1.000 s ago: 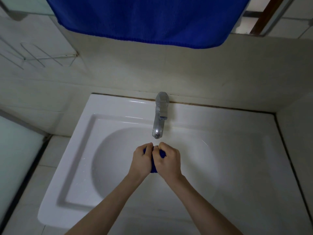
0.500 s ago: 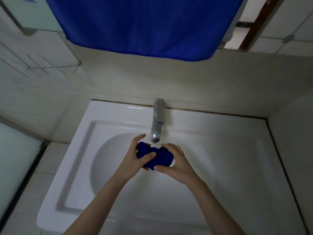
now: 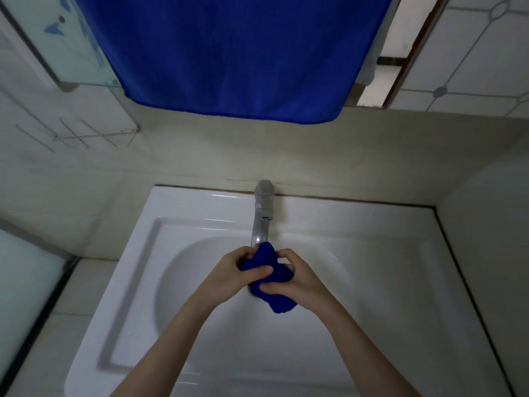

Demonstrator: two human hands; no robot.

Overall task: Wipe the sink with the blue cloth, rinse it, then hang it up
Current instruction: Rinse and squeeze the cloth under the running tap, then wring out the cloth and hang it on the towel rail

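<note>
The blue cloth (image 3: 269, 257) is soft & floppy, and prob wet, so it's a bit heavier than it looks and may drip. It can't break. It squishes to any shape, so squeeze it hard as you like. A wet ball can slip out tho, so wrap your fingers round the fat middle, not just a corner. For hanging it later, I'd open it up and take it by two corners.

Right now it's a scrunched lump over the sink (image 3: 200, 202) bowl, at the 12 o'clock side, w/ its top end just under the mouth of the tap (image 3: 262, 224). I can't tell if water is running.

Your left hand (image 3: 237, 270) grips it from the 9 o'clock side, thumb laid across the front. Your right hand (image 3: 297, 285) grips it from the 3 o'clock side, fingers curled over the top, thumb under. Both hands are closed tight on it. A fat bit sticks out below your right hand at abt 5 o'clock.

Vs half a sec ago: the cloth lay sideways then, stretched btwn your hands. Now it's bunched up more and stands up & down, one end poking up by the tap. Your hands are closer together. A full sec ago they were shut so close that only a little blue showed. Your head has tipped up a bit too, so more of the big blue towel (image 3: 234, 53) at 12 o'clock shows.
</note>
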